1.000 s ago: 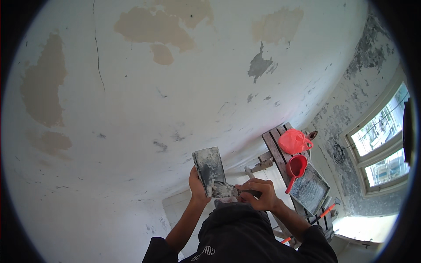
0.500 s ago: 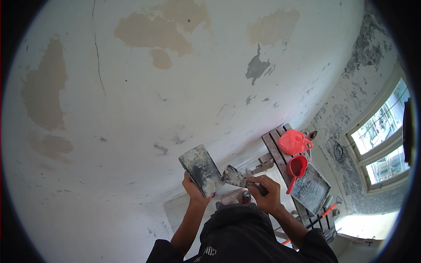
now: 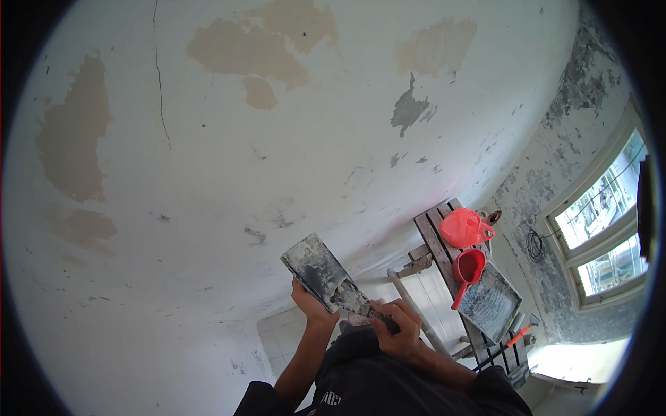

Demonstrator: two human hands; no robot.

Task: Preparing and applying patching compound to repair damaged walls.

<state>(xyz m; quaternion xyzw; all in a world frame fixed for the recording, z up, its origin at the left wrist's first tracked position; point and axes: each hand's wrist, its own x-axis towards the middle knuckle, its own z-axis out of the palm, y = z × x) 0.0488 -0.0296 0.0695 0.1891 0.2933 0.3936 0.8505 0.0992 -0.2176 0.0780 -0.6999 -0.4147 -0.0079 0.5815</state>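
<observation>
My left hand (image 3: 313, 304) is closed on a rectangular plasterer's hawk (image 3: 313, 262), a dark flat board smeared with grey-white plaster and tilted in front of my chest. In my right hand (image 3: 399, 329) is the dark handle of a putty knife (image 3: 354, 299). Its plaster-caked blade lies over the lower right end of the board and appears to touch it. My fingers hide most of the knife's handle and the board's underside.
Before me rises a white wall (image 3: 229, 173) with beige patches, grey scuffs and a long crack. At right, a slatted wooden bench (image 3: 433, 232) bears a red plastic bag (image 3: 463, 227), a red dipper (image 3: 470, 265) and a plaster-smeared tray (image 3: 491, 301). An orange-handled tool (image 3: 517, 336) lies nearby; beyond is a window (image 3: 603, 222).
My right hand has moved left and down, bringing the putty knife's blade from beside the board's edge onto its lower right end. My left hand still holds the board in nearly the same place.
</observation>
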